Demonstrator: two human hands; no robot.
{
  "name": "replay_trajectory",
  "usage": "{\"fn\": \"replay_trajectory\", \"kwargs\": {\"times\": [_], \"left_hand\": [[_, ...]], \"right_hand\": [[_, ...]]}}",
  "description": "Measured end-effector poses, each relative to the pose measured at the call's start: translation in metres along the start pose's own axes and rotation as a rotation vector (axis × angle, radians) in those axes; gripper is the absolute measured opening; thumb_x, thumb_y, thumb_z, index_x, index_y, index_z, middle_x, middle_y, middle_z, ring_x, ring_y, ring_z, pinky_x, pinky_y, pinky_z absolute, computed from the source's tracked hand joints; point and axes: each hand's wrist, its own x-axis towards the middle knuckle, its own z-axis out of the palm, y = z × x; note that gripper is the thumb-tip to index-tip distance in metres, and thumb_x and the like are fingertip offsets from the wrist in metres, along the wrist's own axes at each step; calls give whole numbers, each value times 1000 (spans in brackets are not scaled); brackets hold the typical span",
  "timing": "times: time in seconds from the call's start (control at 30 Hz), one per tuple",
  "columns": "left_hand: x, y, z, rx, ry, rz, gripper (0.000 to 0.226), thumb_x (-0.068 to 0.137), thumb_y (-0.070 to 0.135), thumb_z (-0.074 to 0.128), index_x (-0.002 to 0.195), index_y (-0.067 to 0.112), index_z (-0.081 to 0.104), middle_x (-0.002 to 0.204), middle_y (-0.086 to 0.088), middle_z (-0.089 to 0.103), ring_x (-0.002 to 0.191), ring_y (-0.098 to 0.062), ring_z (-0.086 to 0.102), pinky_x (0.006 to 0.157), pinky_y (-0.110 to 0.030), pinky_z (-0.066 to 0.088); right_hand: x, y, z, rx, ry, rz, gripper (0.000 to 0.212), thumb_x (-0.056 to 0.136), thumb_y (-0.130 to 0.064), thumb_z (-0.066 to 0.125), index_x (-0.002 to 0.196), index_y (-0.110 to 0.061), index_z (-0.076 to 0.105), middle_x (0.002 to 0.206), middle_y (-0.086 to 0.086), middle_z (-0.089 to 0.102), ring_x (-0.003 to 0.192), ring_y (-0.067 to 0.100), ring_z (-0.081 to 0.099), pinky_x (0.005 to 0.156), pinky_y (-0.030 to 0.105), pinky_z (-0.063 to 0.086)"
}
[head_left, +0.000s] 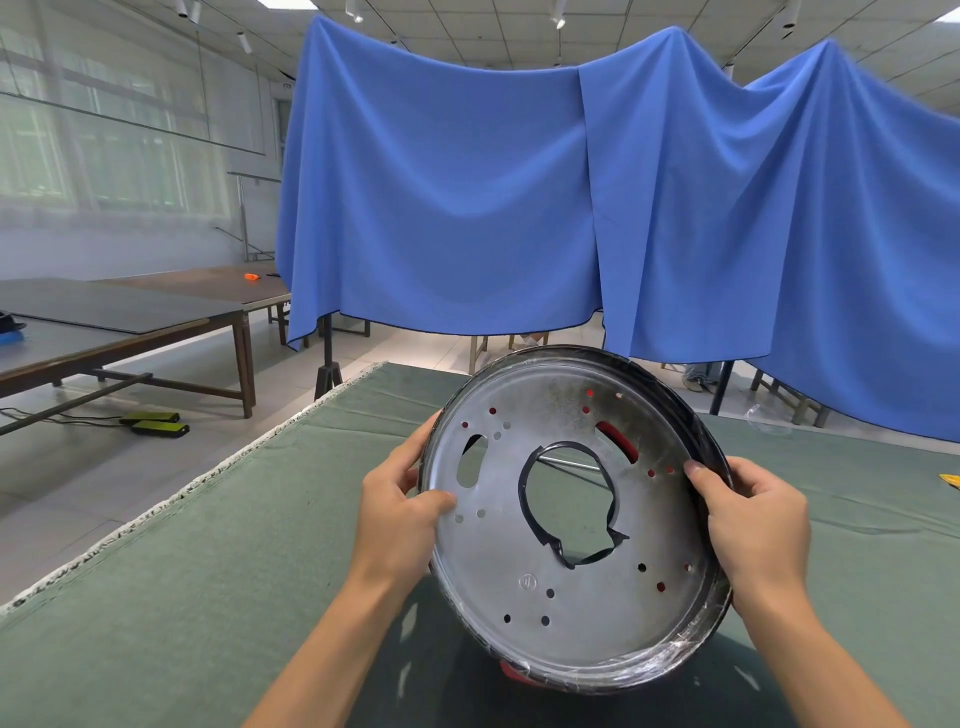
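- We see a round metal disc held up in both hands, tilted w/ its flat face toward the camera. It's in the air above the green-covered table, not resting on it.
- The disc has a dark rim, a big ragged centre hole edged in black, an oval slot at upper left and many small holes. Red shows through a few of them.
- L hand grips the disc's left edge: thumb pressed on the face, fingers curled round behind the rim.
- R hand grips the right edge the same way: thumb tip on the face, fingers wrapped over the rim. Both hands are clamped on the disc.
- Through the centre hole we make out the green cover and a thin metal rod.
- A red part peeks out under the disc's lower edge, but we can't tell what it is.
- Behind the table a blue cloth hangs across most of the bkgd.
- To the left stand long wooden tables, and the far one has a small orange item on it.
- On the floor nr those tables lie two yellow-black units w/ a cable.
- At the far right edge of the green table is a bit of something yellow, cut off by the frame.
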Motion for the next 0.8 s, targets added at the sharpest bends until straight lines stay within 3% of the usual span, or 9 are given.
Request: {"fn": "replay_trajectory", "kwargs": {"times": [0.17, 0.33, 0.47, 0.57, 0.7, 0.8], "left_hand": [[-1, -1, 0, 10, -2, -2, 78, 72, -24, 50, 104, 47, 58, 90, 24, 71, 80, -1, 68, 58, -14, 52], [-3, 1, 1, -5, -16, 13, 72, 68, -16, 55, 104, 46, 59, 94, 21, 71, 85, -2, 68, 61, -15, 53], [-3, 4, 0, -34, -4, 9, 67, 57, -1, 53, 106, 44, 60, 98, 14, 72, 87, -8, 69, 63, -19, 54], [-3, 5, -1, -49, 6, 10, 67, 56, -2, 53, 105, 42, 62, 99, 10, 72, 87, -10, 69, 63, -21, 55], [-2, 5, -2, -15, 12, 0, 71, 66, -17, 55, 106, 41, 60, 96, 13, 72, 86, -9, 69, 64, -20, 55], [0, 5, -3, 28, 18, -17, 76, 70, -24, 49, 102, 43, 61, 93, 16, 72, 82, -6, 69, 61, -19, 55]], "right_hand": [[0, 3, 0, -2, -7, 10, 20, 84, -20, 68, 64, -23, 66, 57, -12, 65, 60, 18, 53, 57, 30, 42], [2, 1, 0, 39, -85, 51, 15, 85, -18, 66, 72, -23, 67, 72, -4, 69, 71, 23, 59, 67, 35, 47], [2, -9, 1, 200, -260, 337, 4, 84, -19, 68, 86, -15, 70, 85, 3, 73, 80, 23, 66, 67, 34, 53], [2, -14, 0, 255, -343, 445, 13, 84, -18, 69, 94, -11, 70, 88, 6, 74, 80, 25, 69, 56, 29, 49], [0, -16, 1, 272, -312, 415, 12, 84, -13, 69, 94, -7, 70, 89, 10, 74, 82, 29, 69, 67, 35, 54], [-1, -15, 3, 283, -296, 411, 10, 84, -12, 70, 91, -6, 71, 87, 11, 74, 79, 29, 68, 67, 34, 54]]}}
